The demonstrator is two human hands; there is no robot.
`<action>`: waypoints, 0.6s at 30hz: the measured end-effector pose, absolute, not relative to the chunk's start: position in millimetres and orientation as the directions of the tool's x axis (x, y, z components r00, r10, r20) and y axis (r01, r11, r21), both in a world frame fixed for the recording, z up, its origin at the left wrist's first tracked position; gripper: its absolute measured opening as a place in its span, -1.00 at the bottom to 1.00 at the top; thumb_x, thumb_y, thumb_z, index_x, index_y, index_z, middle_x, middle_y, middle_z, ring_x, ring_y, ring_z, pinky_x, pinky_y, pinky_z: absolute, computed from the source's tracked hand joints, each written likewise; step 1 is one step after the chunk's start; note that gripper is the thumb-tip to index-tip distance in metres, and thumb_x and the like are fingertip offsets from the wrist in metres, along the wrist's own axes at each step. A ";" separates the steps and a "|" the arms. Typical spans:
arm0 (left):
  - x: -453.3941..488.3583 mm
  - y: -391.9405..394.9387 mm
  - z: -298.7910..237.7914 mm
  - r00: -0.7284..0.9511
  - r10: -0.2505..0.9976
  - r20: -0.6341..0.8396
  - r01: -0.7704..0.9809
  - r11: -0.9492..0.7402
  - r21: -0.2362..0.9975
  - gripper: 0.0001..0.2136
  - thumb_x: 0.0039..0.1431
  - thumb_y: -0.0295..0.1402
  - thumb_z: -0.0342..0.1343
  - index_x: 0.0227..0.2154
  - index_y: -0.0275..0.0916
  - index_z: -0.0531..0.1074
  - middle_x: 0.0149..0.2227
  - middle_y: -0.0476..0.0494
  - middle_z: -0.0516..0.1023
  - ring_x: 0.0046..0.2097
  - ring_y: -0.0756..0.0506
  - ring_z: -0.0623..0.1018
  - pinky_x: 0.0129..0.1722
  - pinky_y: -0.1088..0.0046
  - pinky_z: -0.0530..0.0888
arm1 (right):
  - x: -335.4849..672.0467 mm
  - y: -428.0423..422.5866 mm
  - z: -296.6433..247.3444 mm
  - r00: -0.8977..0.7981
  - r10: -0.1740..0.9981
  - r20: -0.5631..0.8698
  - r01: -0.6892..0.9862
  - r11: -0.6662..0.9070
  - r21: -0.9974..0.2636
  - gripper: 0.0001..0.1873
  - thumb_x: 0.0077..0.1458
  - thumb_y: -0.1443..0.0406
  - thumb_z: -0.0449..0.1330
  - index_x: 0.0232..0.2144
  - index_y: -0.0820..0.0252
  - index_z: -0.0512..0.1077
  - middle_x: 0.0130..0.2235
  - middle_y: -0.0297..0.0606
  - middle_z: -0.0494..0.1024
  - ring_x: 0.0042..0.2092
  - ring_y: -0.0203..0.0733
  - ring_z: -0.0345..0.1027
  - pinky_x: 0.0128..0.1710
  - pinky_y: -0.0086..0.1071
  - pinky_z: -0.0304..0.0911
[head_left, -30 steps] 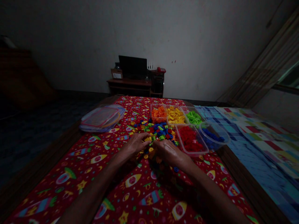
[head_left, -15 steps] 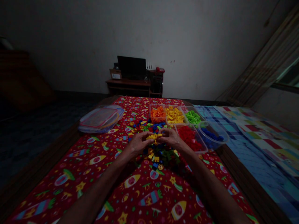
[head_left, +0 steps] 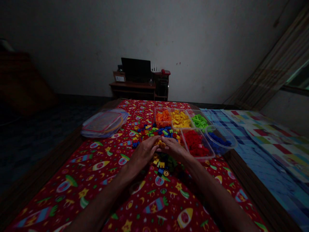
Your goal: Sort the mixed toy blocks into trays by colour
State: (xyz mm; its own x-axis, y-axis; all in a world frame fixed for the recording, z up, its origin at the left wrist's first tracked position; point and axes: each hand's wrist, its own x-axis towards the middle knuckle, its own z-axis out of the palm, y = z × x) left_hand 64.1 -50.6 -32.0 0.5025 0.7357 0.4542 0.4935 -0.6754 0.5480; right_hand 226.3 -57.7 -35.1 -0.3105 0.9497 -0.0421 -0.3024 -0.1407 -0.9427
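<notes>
My left hand [head_left: 146, 149] and my right hand [head_left: 174, 147] meet over a loose pile of mixed toy building bricks [head_left: 166, 130]. Between them they cup several yellow bricks [head_left: 161, 144], closed around them from both sides with fingertips touching or nearly so. How many bricks lie inside is hidden by the fingers. Below the hands, more bricks in yellow, blue and dark green lie on the cloth, with a yellow wheel-like piece [head_left: 166, 173] at the near edge. The pile's middle is covered by my hands.
Right of the pile stand clear containers of sorted bricks: orange [head_left: 163, 118], yellow [head_left: 180, 119], green [head_left: 200, 121], red [head_left: 196, 143] and blue [head_left: 218, 139]. Stacked clear lids [head_left: 103, 122] lie at the left. A red patterned cloth [head_left: 135, 206] covers the table; a bed [head_left: 265, 161] adjoins on the right.
My hands have come together and closed around the yellow bricks, which showed openly between the fingertips before. The containers and lids have stayed in place.
</notes>
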 end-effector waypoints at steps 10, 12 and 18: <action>68.6 -49.9 -31.3 0.411 0.743 0.528 0.509 -0.668 0.543 -0.49 0.19 -0.31 0.02 0.21 -0.10 0.11 0.15 -0.14 0.34 0.15 -0.14 0.36 0.13 0.26 0.30 | 226.1 -55.3 -29.1 -0.209 0.966 -0.154 -0.394 -0.227 -0.891 -0.59 -0.23 0.02 0.34 -0.49 0.25 0.45 -0.48 -0.32 0.45 -0.39 -0.33 0.33 -0.24 -0.37 0.33; 69.4 -47.9 -33.6 0.418 0.756 0.503 0.513 -0.654 0.556 -0.49 0.18 -0.32 0.03 0.20 -0.09 0.12 0.16 -0.14 0.34 0.14 -0.14 0.36 0.13 0.27 0.31 | 225.0 -55.7 -29.2 -0.226 0.962 -0.155 -0.400 -0.237 -0.885 -0.59 -0.23 0.02 0.34 -0.50 0.26 0.45 -0.48 -0.33 0.45 -0.39 -0.34 0.33 -0.25 -0.39 0.32; 75.3 -47.6 -44.3 0.523 0.753 0.400 0.462 -0.645 0.609 -0.27 0.14 -0.38 0.06 0.29 -0.07 -0.21 0.26 -0.23 0.14 0.21 -0.15 0.28 0.11 0.28 0.32 | 221.9 -58.5 -30.0 -0.282 0.944 -0.170 -0.357 -0.268 -0.895 -0.56 -0.36 0.16 0.43 -0.40 0.28 0.46 -0.46 -0.33 0.51 -0.41 -0.32 0.40 -0.32 -0.43 0.29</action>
